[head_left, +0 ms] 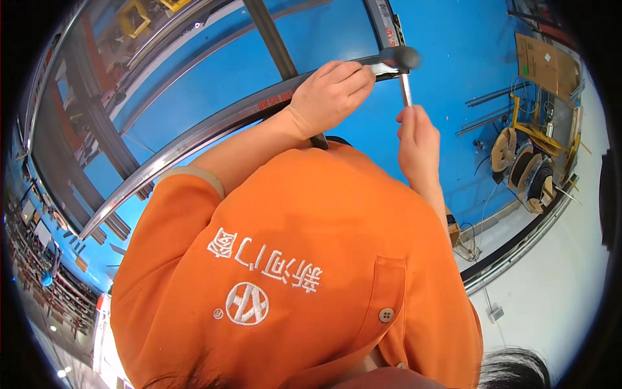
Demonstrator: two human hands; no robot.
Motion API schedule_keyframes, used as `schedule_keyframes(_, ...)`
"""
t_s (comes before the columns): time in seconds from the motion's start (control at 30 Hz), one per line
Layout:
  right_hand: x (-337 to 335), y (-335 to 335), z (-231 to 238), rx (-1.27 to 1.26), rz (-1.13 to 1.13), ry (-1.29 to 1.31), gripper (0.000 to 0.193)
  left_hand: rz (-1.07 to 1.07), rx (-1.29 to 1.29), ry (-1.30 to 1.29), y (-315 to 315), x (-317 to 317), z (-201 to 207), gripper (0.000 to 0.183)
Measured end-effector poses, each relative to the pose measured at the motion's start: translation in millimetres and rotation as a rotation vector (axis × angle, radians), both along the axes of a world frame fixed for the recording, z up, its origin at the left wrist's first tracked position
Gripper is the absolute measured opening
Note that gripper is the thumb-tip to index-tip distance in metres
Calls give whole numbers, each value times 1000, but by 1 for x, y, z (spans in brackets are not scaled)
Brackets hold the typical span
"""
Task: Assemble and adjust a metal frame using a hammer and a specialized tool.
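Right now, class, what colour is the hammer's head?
The hammer head is dark grey, nearly black; it shows in the head view.

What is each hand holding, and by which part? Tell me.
The right hand holds a black-headed mallet by its handle. The left hand is at the metal frame; whether it grips anything cannot be told.

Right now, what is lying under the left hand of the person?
A dark metal frame bar reaches the left hand and seems to pass under it. The hand covers the rest, so I cannot tell what else it touches there.
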State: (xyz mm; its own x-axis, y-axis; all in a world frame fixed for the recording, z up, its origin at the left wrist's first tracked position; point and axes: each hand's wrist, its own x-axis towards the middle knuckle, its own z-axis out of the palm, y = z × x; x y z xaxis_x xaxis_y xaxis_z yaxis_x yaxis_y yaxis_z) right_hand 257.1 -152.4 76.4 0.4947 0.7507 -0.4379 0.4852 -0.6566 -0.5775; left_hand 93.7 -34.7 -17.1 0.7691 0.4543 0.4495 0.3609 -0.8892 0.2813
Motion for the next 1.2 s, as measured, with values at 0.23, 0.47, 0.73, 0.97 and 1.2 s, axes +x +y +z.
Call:
schedule_keyframes(0.23,9,10,-10,-48,170,-50,35,302,46,-58,-26,-58,-3,46)
schedule_keyframes(0.47,-25,8,-26,166,460,-33,36,939,148,261,-80,-204,-20,63)
schedule_keyframes(0.73,-51,22,-38,159,597,-24,35,975,113,87,-89,-219,-27,66)
schedule_keyframes(0.97,-99,26,-45,319,601,-47,37,899,113,69,-87,-226,-28,64)
schedule_keyframes(1.2,-171,27,-18,40,549,-3,38,1075,83,60,-89,-345,-4,49)
